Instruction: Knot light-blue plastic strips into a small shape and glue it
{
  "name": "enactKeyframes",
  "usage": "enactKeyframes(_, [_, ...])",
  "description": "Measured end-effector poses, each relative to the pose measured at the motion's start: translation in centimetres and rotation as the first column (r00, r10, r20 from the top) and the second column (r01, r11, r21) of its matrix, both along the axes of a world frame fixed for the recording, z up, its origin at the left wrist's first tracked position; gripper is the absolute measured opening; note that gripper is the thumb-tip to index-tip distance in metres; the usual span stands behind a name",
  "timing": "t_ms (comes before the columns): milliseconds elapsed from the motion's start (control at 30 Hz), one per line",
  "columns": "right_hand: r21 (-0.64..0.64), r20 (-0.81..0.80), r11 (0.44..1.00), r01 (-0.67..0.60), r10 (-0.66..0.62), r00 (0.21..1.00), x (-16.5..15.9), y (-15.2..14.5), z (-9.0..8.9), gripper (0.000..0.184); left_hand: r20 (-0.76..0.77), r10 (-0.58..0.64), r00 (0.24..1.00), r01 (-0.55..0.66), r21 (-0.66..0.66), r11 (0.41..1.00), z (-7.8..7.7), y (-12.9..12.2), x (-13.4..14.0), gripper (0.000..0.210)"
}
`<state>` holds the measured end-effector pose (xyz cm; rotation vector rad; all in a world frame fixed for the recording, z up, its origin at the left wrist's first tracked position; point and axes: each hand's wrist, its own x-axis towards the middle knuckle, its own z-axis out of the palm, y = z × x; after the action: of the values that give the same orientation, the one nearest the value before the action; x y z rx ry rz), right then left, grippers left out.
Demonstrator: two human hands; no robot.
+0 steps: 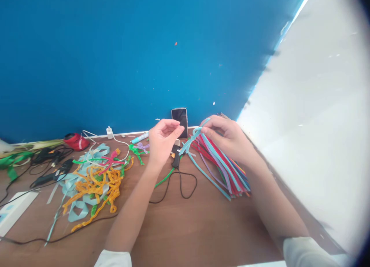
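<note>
My right hand pinches a light-blue pipe cleaner bent into a looped, knotted shape, with loose ends hanging below and one end sticking up past the fingertips. Left of it, my left hand is raised with thumb and forefinger tips together; whatever may lie between them is too small to make out. It is apart from the blue shape. Beneath my right hand lies a bundle of straight pipe cleaners in red, purple, blue and other colours. A black glue gun rests on the table between my hands.
A phone leans on the blue wall behind. On the left, orange twisted pipe cleaners lie over pale-blue ribbon. Around them are a black cable, a white power strip, a red roll and a blue marker.
</note>
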<state>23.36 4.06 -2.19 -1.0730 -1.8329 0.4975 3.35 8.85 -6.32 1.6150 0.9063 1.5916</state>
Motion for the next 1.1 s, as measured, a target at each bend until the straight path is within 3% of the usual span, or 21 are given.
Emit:
enactKeyframes(67, [-0.004,0.003,1.000,0.004,-0.004,1.000,-0.1,-0.1,0.1,0.021,-0.124,0.019,0.992,-0.021,-0.012,1.000,0.1,0.5,-1.0,0.016])
enactKeyframes(167, [-0.009,0.014,1.000,0.005,-0.005,1.000,-0.2,-0.1,0.1,0.022,-0.361,0.193,0.912,-0.188,0.051,0.981,0.3,1.5,-3.1,0.008])
enactKeyframes(267, [-0.007,0.001,1.000,-0.001,0.001,1.000,-0.1,-0.1,0.1,0.021,-0.523,0.185,0.832,-0.198,0.031,0.980,0.6,2.3,-5.1,0.014])
enactKeyframes(467, [-0.008,-0.001,1.000,-0.006,0.006,1.000,0.0,0.0,-0.1,0.021,-0.527,0.236,0.817,-0.222,0.091,0.971,1.5,2.5,-6.1,0.019])
enactKeyframes(533, [-0.007,0.008,1.000,-0.004,0.004,1.000,0.0,0.0,-0.1,0.022,-0.538,0.247,0.806,-0.240,0.086,0.967,1.7,2.2,-6.1,0.011])
enactKeyframes(633, [-0.005,0.023,1.000,0.001,-0.001,1.000,-0.1,0.0,-0.1,0.023,-0.599,0.338,0.726,-0.310,0.154,0.938,2.0,1.8,-6.2,0.018])
enactKeyframes(700, [-0.007,0.024,1.000,-0.003,0.004,1.000,-0.1,0.0,-0.1,0.022,-0.622,0.356,0.698,-0.281,0.219,0.934,2.2,1.6,-6.0,0.013])
enactKeyframes(733, [-0.008,0.023,1.000,-0.007,0.007,1.000,-0.1,0.0,-0.1,0.022,-0.621,0.348,0.702,-0.243,0.251,0.937,2.3,1.6,-5.9,0.010])
enactKeyframes(867, [0.001,0.027,1.000,-0.012,0.012,1.000,-0.1,0.1,-0.2,0.023,-0.560,0.312,0.767,-0.169,0.293,0.941,2.6,1.2,-5.2,0.034])
enactKeyframes(1000, [0.005,0.028,1.000,-0.009,0.009,1.000,-0.1,0.1,-0.3,0.023,-0.483,0.284,0.828,-0.217,0.189,0.957,2.7,0.7,-5.0,0.013])
enactKeyframes(1100, [0.005,0.010,1.000,-0.024,0.024,1.000,-0.2,0.1,-0.3,0.022,-0.513,0.243,0.823,-0.161,0.200,0.967,2.8,0.3,-4.8,0.018])
